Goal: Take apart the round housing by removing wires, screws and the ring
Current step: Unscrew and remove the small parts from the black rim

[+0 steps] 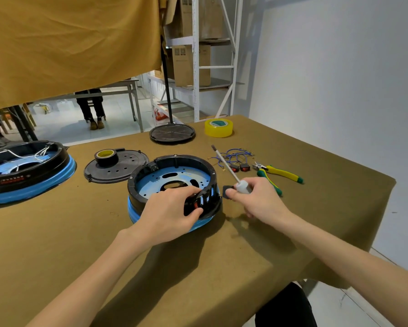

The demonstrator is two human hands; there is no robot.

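Bracing housing (pixel 174 185) by left hand (pixel 172 215) curling over its near ring (pixel 204 199), keeping it steady; right hand (pixel 257 199) just beside, gripping screwdriver (pixel 229 171) and pinching black part (pixel 227 191), freeing the wall.

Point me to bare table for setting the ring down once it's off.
Free: the near cloth in front of the housing, between the forearms, and the right side beyond the pliers. Crowded: right of the housing, among the wires, switches and the screwdriver in the right hand.
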